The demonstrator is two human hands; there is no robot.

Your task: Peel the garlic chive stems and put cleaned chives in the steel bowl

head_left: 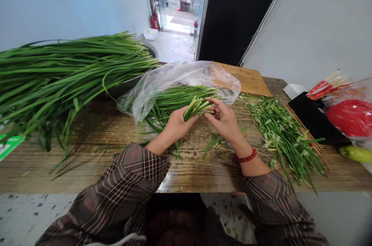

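Note:
My left hand point(175, 125) is closed around a small bunch of garlic chives point(194, 107), its pale stem ends pointing right. At those ends, the curled thumb and fingers of my right hand point(226, 121) pinch at the stems; the exact contact is partly hidden. Just behind my hands, more garlic chives point(178, 96) lie in and in front of a clear plastic bag point(186, 69). A few loose green scraps point(214, 142) rest on the wooden table point(200, 172) under my right hand.
A large heap of garlic chives point(72, 63) lies over a metal basin point(152, 49) at left. Trimmed leaves point(279, 129) are piled at right, beside thin wooden sticks point(305, 131) and a black box point(316, 122). Behind stands a wooden board point(244, 77).

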